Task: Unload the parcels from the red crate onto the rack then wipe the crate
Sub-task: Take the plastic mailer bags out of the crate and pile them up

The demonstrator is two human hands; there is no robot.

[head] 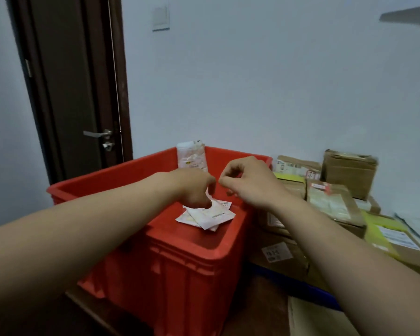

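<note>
A red plastic crate (180,258) stands in front of me. On its floor lie a few flat white parcels (211,215); another white parcel (192,155) leans upright against the far wall. My left hand (195,189) reaches into the crate and pinches the corner of the top flat parcel. My right hand (250,183) hovers over the crate's right side with its fingers curled in; nothing shows in it.
A rack surface to the right holds several brown cardboard boxes (349,170) and yellow parcels (383,229), with a blue edge (301,284) below. A dark door (78,93) with a metal handle stands at the back left. A white wall is behind.
</note>
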